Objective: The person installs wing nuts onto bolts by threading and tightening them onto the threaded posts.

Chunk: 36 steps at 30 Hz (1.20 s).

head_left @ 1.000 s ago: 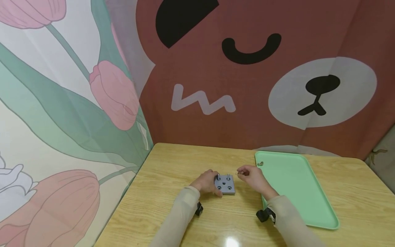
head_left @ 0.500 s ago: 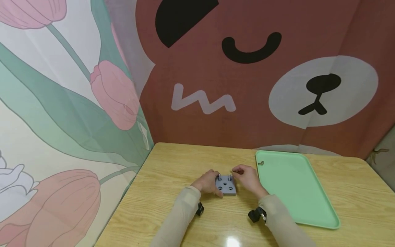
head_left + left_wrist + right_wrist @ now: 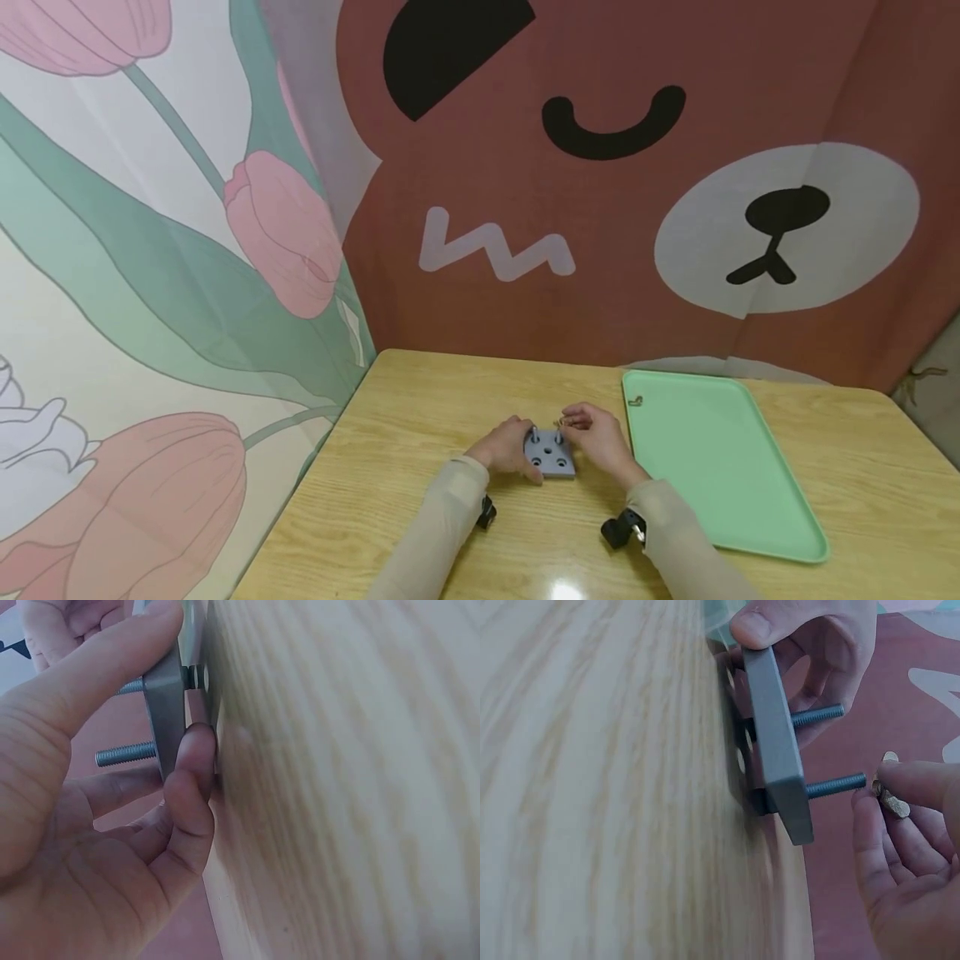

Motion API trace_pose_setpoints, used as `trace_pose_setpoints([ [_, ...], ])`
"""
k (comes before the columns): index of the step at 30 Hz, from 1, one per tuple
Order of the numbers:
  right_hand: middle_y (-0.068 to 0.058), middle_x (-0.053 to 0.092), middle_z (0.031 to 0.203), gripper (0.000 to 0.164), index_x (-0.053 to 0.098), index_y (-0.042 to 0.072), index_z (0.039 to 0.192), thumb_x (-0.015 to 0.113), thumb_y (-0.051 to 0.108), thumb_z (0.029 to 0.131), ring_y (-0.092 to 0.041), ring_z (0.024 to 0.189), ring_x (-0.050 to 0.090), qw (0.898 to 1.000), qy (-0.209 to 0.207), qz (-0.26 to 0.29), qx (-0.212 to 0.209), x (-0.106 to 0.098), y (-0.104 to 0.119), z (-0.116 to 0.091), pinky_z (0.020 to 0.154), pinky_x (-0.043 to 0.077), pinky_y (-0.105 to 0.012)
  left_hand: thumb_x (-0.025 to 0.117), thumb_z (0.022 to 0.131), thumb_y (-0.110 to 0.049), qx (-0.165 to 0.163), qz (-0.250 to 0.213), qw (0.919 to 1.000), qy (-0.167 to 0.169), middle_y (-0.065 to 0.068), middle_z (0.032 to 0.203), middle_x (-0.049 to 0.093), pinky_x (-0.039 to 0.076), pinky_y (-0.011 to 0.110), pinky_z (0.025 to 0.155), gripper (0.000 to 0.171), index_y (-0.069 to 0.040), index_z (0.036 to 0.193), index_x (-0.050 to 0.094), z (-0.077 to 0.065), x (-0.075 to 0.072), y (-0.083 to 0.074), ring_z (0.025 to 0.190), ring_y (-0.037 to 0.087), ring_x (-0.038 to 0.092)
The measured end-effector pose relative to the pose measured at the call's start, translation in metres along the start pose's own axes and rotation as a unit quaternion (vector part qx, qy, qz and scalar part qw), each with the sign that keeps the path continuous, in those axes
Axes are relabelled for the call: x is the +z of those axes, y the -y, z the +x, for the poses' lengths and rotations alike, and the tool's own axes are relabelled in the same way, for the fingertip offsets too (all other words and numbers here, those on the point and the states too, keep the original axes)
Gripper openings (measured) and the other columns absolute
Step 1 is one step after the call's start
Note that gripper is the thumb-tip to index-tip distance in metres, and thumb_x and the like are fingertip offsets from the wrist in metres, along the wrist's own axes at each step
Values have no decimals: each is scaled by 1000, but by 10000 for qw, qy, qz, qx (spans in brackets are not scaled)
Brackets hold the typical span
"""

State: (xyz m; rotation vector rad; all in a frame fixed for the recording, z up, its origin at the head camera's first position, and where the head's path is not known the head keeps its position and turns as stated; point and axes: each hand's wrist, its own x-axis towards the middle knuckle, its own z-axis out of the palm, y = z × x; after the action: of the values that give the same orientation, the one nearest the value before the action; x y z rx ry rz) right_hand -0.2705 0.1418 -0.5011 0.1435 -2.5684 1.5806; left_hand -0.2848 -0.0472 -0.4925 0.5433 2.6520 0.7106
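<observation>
A square grey plate (image 3: 555, 468) with several holes stands a little above the wooden table, held between the thumb and fingers of my left hand (image 3: 504, 447). Two threaded bolts (image 3: 838, 784) stick up through its far holes, their heads under the plate. My right hand (image 3: 597, 437) pinches a brass wing nut (image 3: 897, 806) between thumb and fingertips. In the right wrist view the nut sits right at the tip of the nearer bolt; whether the threads have caught cannot be seen. The left wrist view shows my fingers under the plate's edge (image 3: 165, 705).
A light green tray (image 3: 720, 475) lies to the right, close to my right forearm. Near its far left corner rests another small brass wing nut (image 3: 636, 402). A printed cloth (image 3: 495, 325) hangs behind the table.
My right hand has moved left from beside the tray to the right-hand bolt, bringing the wing nut to its tip. My left hand keeps its grip on the plate.
</observation>
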Motion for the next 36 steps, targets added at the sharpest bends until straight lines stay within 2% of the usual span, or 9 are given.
trace_pose_setpoints([
  [6, 0, 69, 86, 11, 70, 8, 92, 73, 6, 82, -16, 78, 63, 9999, 55, -80, -127, 1, 0, 1, 67, 49, -31, 88, 64, -37, 27, 49, 10000, -2, -2, 104, 49, 43, 28, 72, 83, -11, 133, 50, 0, 1, 0, 82, 10, 49],
  [11, 0, 70, 86, 15, 70, 7, 95, 75, 6, 80, -15, 79, 63, 9998, 85, -127, -94, 3, -4, 1, 64, 49, -29, 88, 64, -37, 22, 51, 10000, 15, -2, 104, 50, 43, 28, 73, 82, -11, 132, 51, -2, 1, -1, 82, 10, 49],
  [18, 2, 69, 84, 8, 73, 10, 88, 74, 6, 81, -13, 76, 62, 9988, 93, -392, -261, 3, -6, 0, 65, 49, -29, 89, 63, -36, 14, 23, 10000, -5, -1, 105, 50, 43, 29, 73, 81, -11, 131, 51, -3, 0, -1, 82, 11, 49],
  [27, 3, 69, 89, 11, 75, 12, 94, 71, 9, 84, -13, 79, 63, 9972, 403, -463, -437, -1, -4, -1, 66, 50, -29, 88, 64, -38, -10, 104, 9999, -43, 0, 110, 50, 43, 30, 73, 85, -13, 134, 49, -3, -1, 0, 83, 11, 49],
  [36, 0, 68, 89, 18, 67, 5, 101, 72, 5, 83, -17, 82, 62, 9985, 376, -337, -223, 1, -4, 3, 67, 50, -31, 89, 63, -37, -3, 29, 10000, -71, 0, 109, 49, 43, 30, 74, 85, -12, 134, 49, -2, -1, 1, 83, 12, 49],
])
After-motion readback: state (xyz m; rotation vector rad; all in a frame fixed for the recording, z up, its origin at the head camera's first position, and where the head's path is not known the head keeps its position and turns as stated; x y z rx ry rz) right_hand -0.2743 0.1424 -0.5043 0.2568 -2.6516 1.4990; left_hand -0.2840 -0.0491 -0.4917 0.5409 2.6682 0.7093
